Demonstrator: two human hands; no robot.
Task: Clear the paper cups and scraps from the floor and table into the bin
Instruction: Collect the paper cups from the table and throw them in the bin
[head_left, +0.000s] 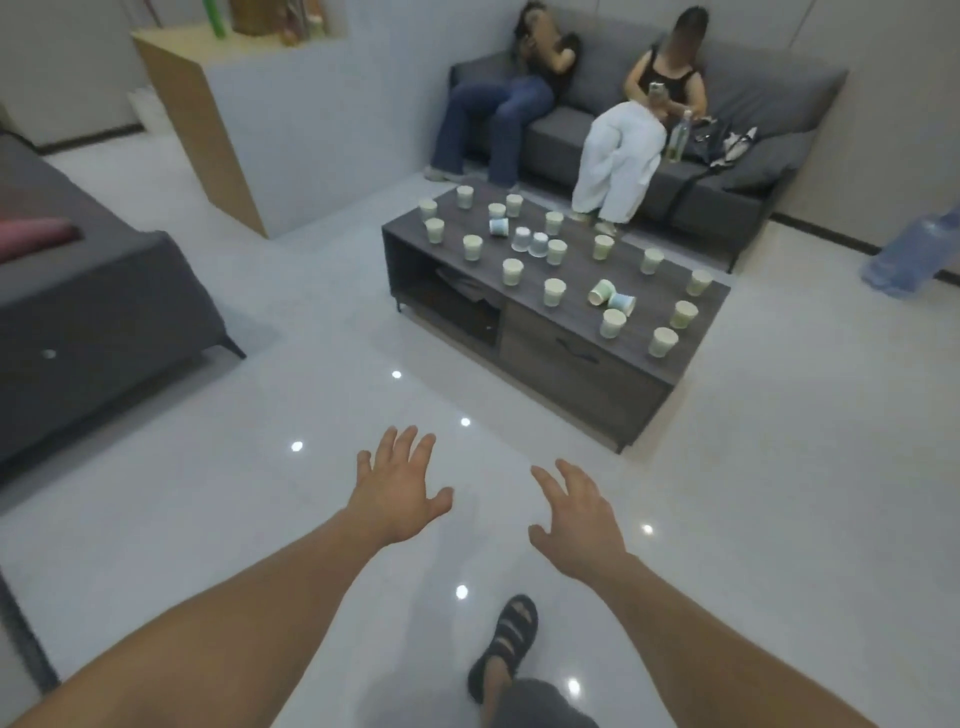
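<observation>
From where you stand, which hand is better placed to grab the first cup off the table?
Probably the right hand: the table lies ahead to the right, so its nearest cup is on that side. The left hand would reach across. Both hands are open, empty.

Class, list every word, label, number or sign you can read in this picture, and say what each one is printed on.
None can be read.
The paper cups on the coffee table: pale green and blue print, too small and blurred to tell whether it holds words.
The bottle on the sofa: no legible label.
</observation>
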